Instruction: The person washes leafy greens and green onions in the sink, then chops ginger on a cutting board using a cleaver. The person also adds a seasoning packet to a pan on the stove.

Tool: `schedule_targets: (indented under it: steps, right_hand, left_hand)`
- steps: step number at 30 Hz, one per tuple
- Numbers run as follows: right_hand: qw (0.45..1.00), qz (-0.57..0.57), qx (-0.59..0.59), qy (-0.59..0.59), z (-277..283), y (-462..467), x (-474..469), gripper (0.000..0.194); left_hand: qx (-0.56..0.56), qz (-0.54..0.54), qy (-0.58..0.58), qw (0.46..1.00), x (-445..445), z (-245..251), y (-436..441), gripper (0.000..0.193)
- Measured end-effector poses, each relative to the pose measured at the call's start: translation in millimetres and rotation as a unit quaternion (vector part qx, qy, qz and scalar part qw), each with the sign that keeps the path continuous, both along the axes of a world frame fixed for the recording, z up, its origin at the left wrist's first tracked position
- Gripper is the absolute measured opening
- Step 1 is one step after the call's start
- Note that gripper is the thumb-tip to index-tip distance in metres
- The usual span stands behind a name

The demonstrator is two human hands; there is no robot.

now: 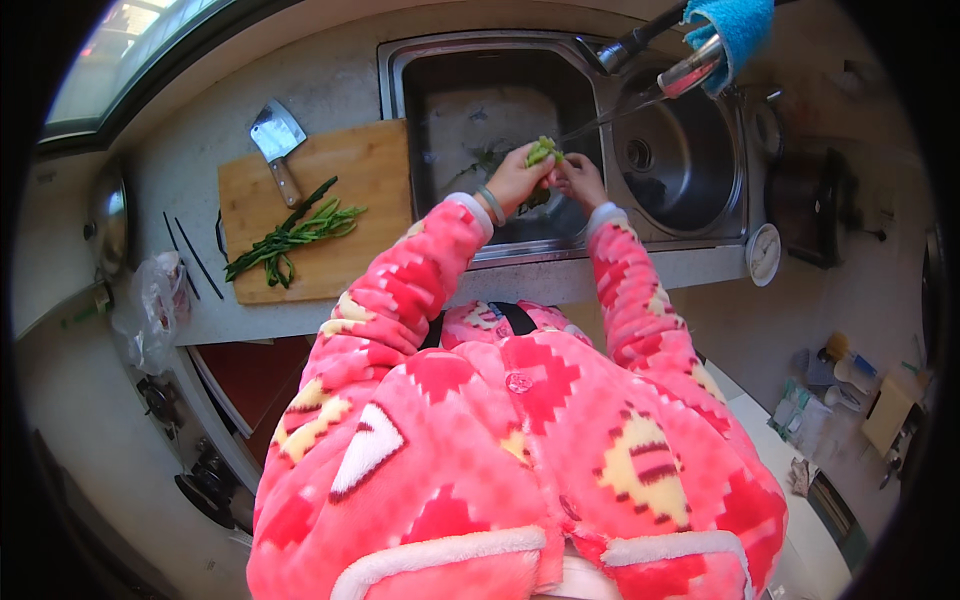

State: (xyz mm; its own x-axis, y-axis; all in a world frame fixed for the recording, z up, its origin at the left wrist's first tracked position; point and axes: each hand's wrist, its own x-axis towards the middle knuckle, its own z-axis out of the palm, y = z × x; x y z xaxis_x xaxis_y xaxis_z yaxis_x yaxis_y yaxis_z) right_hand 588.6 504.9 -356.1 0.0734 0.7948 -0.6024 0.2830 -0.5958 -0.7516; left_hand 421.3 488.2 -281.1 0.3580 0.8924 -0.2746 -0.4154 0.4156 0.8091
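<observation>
Over the left basin of a stainless steel sink (495,253), my left hand (516,180) is closed around a bunch of leafy green vegetables (541,151), whose pale green stalk ends stick out above the fist. My right hand (581,180) is at the right side of the bunch, its fingertips touching or very near it; its exact hold is hidden. Water runs in a thin stream from the faucet (694,66) towards the hands. Some loose greens (487,159) lie in the basin. More leafy greens (300,234) rest on a wooden cutting board (367,161) to the left.
A cleaver (277,139) lies with its handle on the board and its blade past the back edge. Black chopsticks (199,259) and a clear plastic bag (154,307) are further left. A blue cloth (739,34) hangs on the faucet. A white bowl (763,255) stands right of the round basin (675,165).
</observation>
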Motion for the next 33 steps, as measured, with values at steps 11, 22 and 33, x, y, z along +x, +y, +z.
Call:
schedule_targets:
  steps: [11, 22, 33]
  right_hand:
    - [0.92, -0.114, 0.057, 0.371, 85.0, 10.5, -16.8, 0.031]
    - [0.928, -0.127, 0.173, 0.306, 86.9, 10.4, -14.5, 0.032]
    - [0.917, 0.26, 0.156, 0.26, 95.4, 33.6, -44.9, 0.02]
  left_hand:
    - [-0.148, 0.024, -0.174, 0.973, 16.8, 6.0, 23.5, 0.027]
    - [-0.143, 0.012, -0.169, 0.975, 26.8, 8.6, 40.1, 0.022]
    - [0.045, 0.014, -0.09, 0.995, -18.1, 77.4, 87.6, 0.025]
